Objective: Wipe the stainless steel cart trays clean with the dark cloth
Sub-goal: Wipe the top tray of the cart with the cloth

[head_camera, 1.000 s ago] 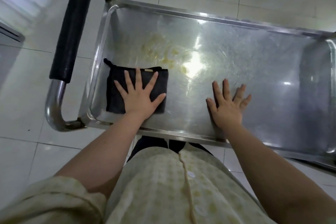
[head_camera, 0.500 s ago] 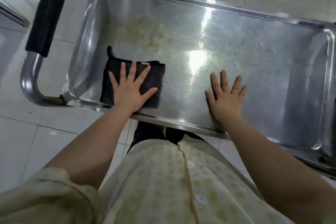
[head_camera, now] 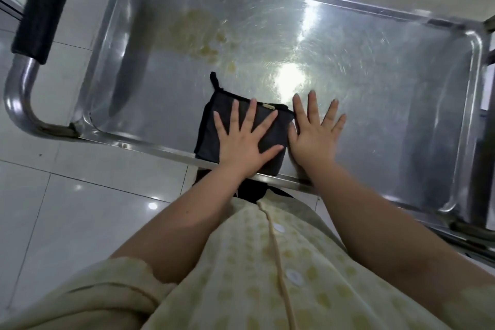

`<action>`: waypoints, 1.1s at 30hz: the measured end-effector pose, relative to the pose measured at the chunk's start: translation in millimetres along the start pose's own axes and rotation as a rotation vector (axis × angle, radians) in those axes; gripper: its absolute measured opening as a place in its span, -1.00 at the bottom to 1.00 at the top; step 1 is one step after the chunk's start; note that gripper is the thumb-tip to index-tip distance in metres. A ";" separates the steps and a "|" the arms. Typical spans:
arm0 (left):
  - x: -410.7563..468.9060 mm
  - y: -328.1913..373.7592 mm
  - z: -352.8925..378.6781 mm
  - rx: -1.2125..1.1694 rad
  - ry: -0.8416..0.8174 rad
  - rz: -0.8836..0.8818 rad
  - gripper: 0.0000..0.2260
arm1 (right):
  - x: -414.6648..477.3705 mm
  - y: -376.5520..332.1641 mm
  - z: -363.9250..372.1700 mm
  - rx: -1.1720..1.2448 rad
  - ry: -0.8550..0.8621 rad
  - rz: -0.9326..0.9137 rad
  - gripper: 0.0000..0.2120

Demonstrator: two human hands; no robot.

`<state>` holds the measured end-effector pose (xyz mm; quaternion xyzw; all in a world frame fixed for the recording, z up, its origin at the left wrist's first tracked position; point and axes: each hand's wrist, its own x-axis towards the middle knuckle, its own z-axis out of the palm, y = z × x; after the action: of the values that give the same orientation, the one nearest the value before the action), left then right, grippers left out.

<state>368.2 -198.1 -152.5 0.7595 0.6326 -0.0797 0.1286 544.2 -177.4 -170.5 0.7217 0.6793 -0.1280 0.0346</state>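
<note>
Both lie flat and splayed: my left hand presses the folded dark cloth onto the steel tray, my right hand on bare metal just beside it. Beyond my left fingertips sits what looks like yellowish residue.

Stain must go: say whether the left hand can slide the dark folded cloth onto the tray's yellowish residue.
Probably yes: left hand lies flat on the dark folded cloth; only bare steel tray before the yellowish residue.
</note>
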 end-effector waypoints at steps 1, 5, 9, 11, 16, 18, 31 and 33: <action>-0.7 -5.0 -0.7 0.001 0.012 0.006 -0.32 | 0.3 0.7 0.6 0.007 -0.001 -0.006 -0.45; -6.9 -70.7 -3.2 -0.018 0.040 -0.114 -0.32 | 1.7 2.9 2.7 0.025 0.005 -0.012 -0.45; -20.8 -162.2 -11.5 -0.063 -0.011 -0.292 -0.32 | 1.6 2.8 5.7 0.023 0.045 -0.024 -0.45; -22.3 -173.7 -12.4 -0.046 -0.043 -0.326 -0.29 | 1.8 2.7 7.6 0.027 0.049 -0.024 -0.45; -12.3 -95.7 -6.2 -0.029 -0.049 -0.232 -0.22 | 2.5 4.3 7.7 0.016 0.038 -0.015 -0.44; -11.3 -52.5 -2.3 -0.031 -0.055 -0.146 -0.21 | 2.0 4.0 6.0 0.019 0.025 -0.014 -0.44; -31.1 -222.9 -20.8 -0.063 -0.058 -0.384 -0.26 | 0.8 -3.9 -6.7 -0.041 -0.084 0.034 -0.44; -28.0 -226.6 -20.4 -0.032 -0.059 -0.364 -0.26 | 2.5 -8.3 -8.1 -0.059 -0.101 0.038 -0.45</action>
<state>139.7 -180.6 -146.5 0.6278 0.7566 -0.1140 0.1427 537.2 -172.5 -162.3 0.7259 0.6663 -0.1434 0.0926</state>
